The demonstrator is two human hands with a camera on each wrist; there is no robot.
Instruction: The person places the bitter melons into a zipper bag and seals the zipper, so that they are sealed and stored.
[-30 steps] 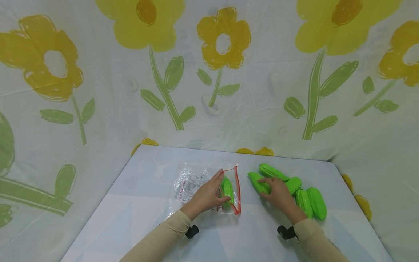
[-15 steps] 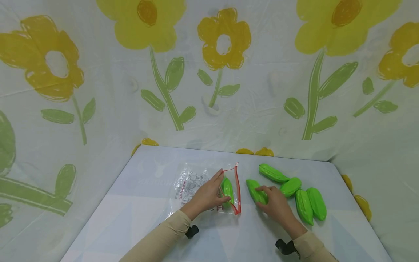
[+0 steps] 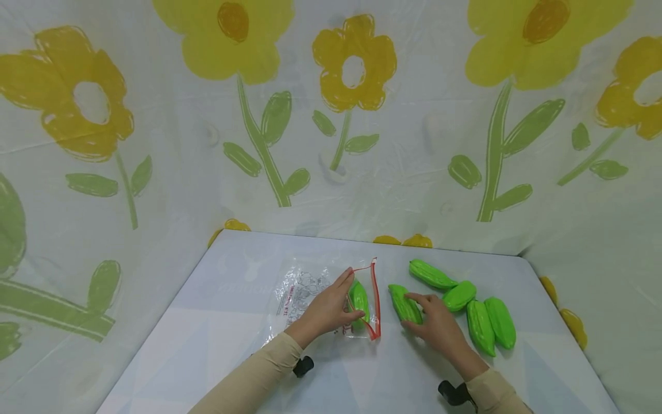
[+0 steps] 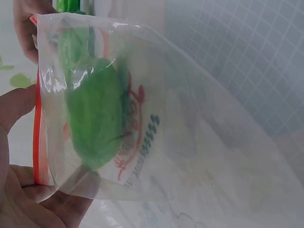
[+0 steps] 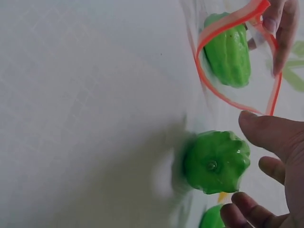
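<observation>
The left hand [image 3: 327,310], fingers spread, touches a crinkly clear bag [image 3: 291,300], partly hiding it; the right hand [image 3: 442,328] curves round a ribbed green gourd [image 3: 402,303] (grip: can't tell).

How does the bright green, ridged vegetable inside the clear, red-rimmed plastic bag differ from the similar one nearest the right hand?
The bagged vegetable sits inside the clear plastic bag; the unbagged vegetable at the right hand is outside. In the right wrist view, the bagged vegetable shows its long side, the unbagged vegetable its knobbed end. Both are green and ridged.
</observation>
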